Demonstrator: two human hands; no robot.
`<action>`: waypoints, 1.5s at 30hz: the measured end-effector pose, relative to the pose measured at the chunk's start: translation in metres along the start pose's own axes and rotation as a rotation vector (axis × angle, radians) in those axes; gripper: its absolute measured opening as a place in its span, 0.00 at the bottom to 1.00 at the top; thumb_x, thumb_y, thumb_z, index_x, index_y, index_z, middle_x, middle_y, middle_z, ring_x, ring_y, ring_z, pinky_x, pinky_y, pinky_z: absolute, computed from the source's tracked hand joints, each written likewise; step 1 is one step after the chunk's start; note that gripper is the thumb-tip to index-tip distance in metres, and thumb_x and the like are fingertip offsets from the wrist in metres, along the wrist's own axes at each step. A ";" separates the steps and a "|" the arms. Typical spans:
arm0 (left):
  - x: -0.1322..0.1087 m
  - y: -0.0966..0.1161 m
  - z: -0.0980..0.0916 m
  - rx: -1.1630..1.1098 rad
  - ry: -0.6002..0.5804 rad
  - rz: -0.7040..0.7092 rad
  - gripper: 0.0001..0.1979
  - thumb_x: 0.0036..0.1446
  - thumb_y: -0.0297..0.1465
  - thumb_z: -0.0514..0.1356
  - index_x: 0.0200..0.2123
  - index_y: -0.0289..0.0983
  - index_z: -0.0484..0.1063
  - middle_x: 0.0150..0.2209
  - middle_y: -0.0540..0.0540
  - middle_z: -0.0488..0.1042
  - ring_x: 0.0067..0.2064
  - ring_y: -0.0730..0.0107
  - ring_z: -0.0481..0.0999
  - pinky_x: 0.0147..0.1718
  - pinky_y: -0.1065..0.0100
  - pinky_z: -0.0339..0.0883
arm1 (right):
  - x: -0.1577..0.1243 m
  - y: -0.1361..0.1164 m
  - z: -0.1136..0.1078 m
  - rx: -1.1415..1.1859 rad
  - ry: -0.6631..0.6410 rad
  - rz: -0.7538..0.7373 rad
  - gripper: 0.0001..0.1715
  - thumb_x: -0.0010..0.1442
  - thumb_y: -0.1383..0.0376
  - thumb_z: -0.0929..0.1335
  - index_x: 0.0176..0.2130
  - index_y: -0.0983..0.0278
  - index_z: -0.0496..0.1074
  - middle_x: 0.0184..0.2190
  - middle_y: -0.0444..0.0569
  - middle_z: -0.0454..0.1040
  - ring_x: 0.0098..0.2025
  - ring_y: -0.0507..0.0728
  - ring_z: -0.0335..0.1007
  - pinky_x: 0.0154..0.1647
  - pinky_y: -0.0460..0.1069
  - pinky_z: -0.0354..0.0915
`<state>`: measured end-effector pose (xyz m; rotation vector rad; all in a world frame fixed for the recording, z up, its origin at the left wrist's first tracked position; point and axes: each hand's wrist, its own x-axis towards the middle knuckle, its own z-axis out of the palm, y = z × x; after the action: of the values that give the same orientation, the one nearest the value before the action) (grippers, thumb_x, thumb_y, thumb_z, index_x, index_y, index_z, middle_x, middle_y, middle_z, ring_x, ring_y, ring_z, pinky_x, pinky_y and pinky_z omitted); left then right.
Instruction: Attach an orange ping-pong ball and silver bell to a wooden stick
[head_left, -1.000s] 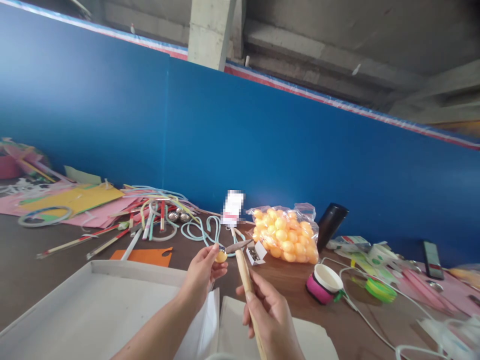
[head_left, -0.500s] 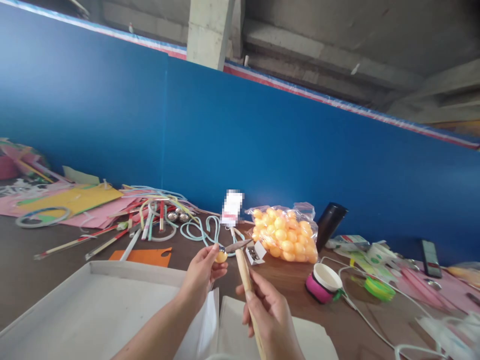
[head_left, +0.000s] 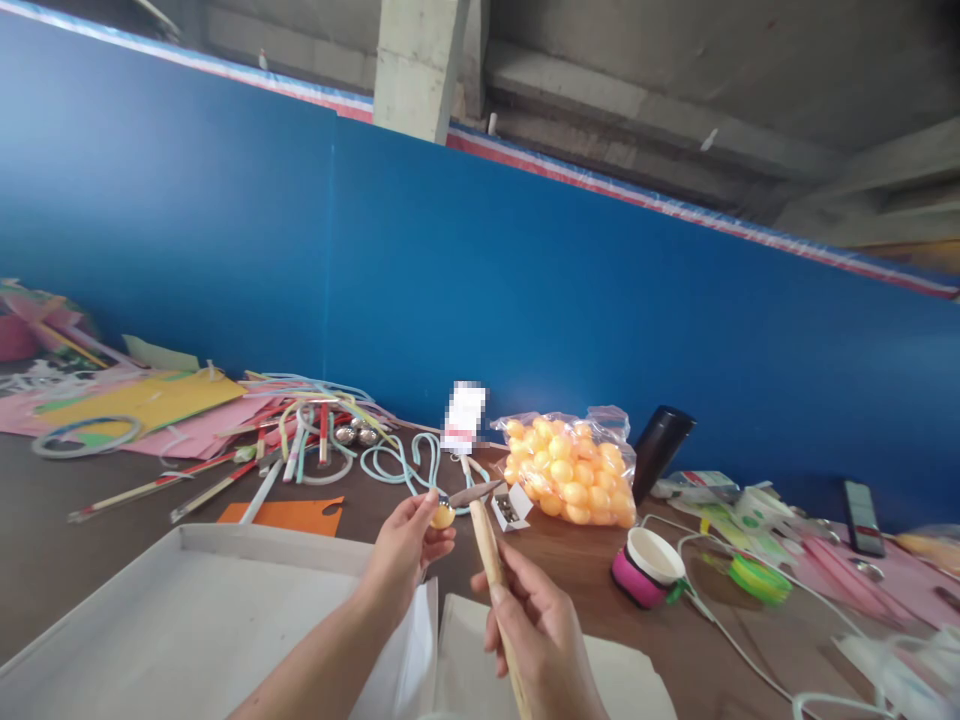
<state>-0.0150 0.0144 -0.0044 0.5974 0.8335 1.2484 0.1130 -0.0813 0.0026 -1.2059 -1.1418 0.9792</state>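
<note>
Between the fingertips of my left hand [head_left: 411, 545] is a small yellow round piece [head_left: 442, 515] with a dark, shiny top. My right hand [head_left: 536, 625] is closed around a pale wooden stick [head_left: 493, 570], held slanting upward. Just behind the stick's tip lies a pointed grey blade [head_left: 474, 493], beside the yellow piece; whether they touch I cannot tell. A small open white box [head_left: 512, 508] with dark bits inside stands right of the blade. Behind it lies a clear bag of orange balls [head_left: 574, 470].
A white tray [head_left: 187, 620] fills the front left, with white sheets [head_left: 622, 670] at the front. Tubes and sticks [head_left: 322, 430] lie behind. To the right are a pink-wrapped cup [head_left: 651, 565], a black bottle [head_left: 664, 445], a white cable [head_left: 739, 645] and a phone [head_left: 862, 517].
</note>
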 end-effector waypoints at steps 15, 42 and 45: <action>-0.001 -0.001 -0.002 0.054 -0.021 -0.012 0.17 0.44 0.40 0.64 0.33 0.36 0.66 0.24 0.51 0.71 0.24 0.75 0.73 0.23 0.74 0.68 | 0.001 0.000 -0.001 -0.005 -0.021 0.003 0.31 0.54 0.54 0.67 0.54 0.66 0.64 0.33 0.54 0.72 0.19 0.49 0.62 0.11 0.41 0.58; -0.002 0.000 -0.002 0.089 -0.020 -0.012 0.18 0.42 0.41 0.65 0.33 0.35 0.68 0.25 0.49 0.72 0.25 0.74 0.74 0.23 0.74 0.67 | 0.000 -0.004 -0.001 -0.036 -0.010 0.028 0.32 0.54 0.55 0.67 0.54 0.68 0.64 0.31 0.53 0.73 0.18 0.50 0.63 0.11 0.42 0.58; -0.004 0.002 0.000 0.102 -0.027 -0.012 0.17 0.43 0.40 0.65 0.33 0.35 0.68 0.25 0.49 0.71 0.25 0.74 0.74 0.23 0.74 0.67 | 0.000 -0.003 -0.001 -0.034 0.000 0.017 0.32 0.54 0.54 0.67 0.54 0.68 0.64 0.30 0.53 0.73 0.18 0.50 0.63 0.10 0.41 0.58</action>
<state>-0.0166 0.0114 -0.0018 0.6883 0.8809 1.1902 0.1144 -0.0816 0.0054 -1.2446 -1.1543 0.9760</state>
